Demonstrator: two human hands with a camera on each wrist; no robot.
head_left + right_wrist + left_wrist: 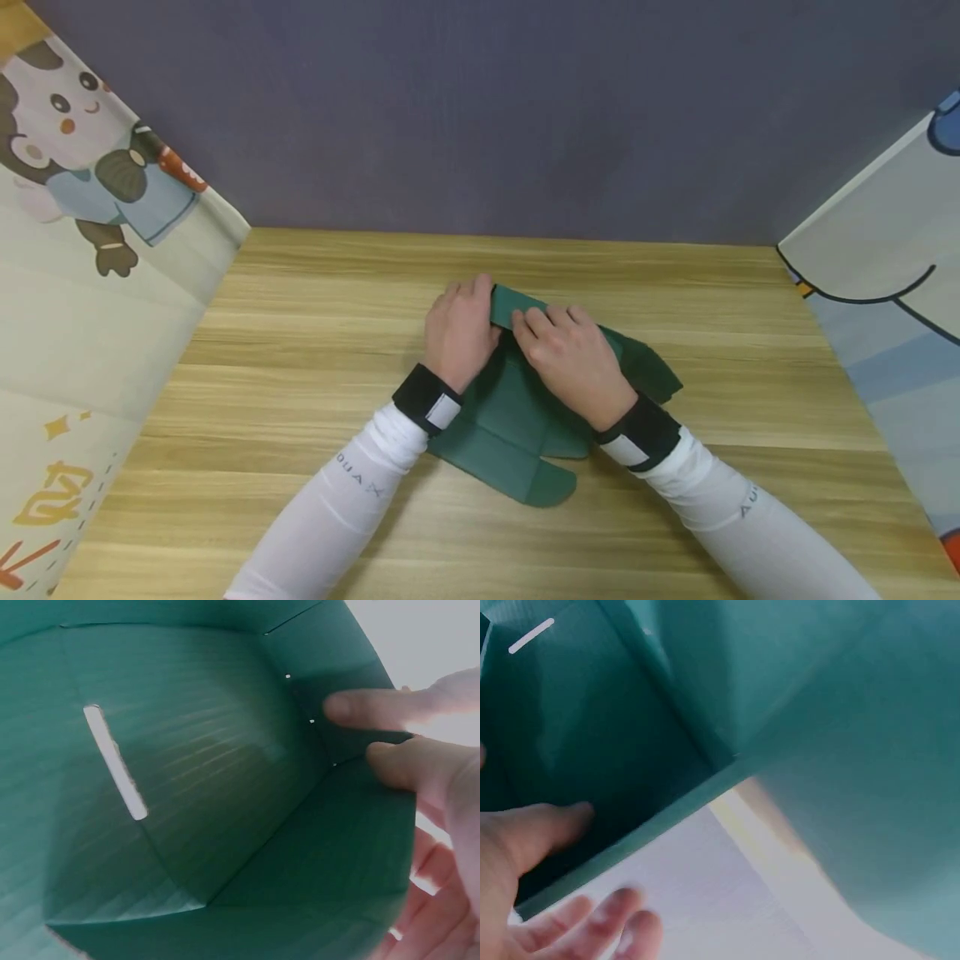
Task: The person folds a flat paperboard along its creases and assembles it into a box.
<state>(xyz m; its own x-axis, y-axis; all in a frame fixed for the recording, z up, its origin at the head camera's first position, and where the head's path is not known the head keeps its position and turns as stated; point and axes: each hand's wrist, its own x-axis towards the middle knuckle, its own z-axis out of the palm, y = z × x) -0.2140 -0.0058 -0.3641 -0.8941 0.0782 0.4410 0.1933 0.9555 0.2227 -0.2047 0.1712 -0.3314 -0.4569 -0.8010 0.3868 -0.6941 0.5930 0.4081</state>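
Observation:
A green cardboard box [502,417], part folded with its flaps spread, lies tilted on the table between my two hands. My left hand [459,329] grips its far left corner; in the left wrist view the thumb [544,829] lies inside the wall and the fingers are outside it. Across the far wall, my right hand [573,358] pinches the folded card, with the thumb side inside the box and other fingers behind the wall in the right wrist view. A long slot [116,761] cuts through one panel. Part of the box is hidden under my right hand.
The box rests on a wood-grain table [300,333]. A dark grey-blue panel [510,117] rises behind the far edge. Printed cloths with cartoon figures hang at the left [97,308] and the right [885,250]. Both wrists wear black straps over white sleeves.

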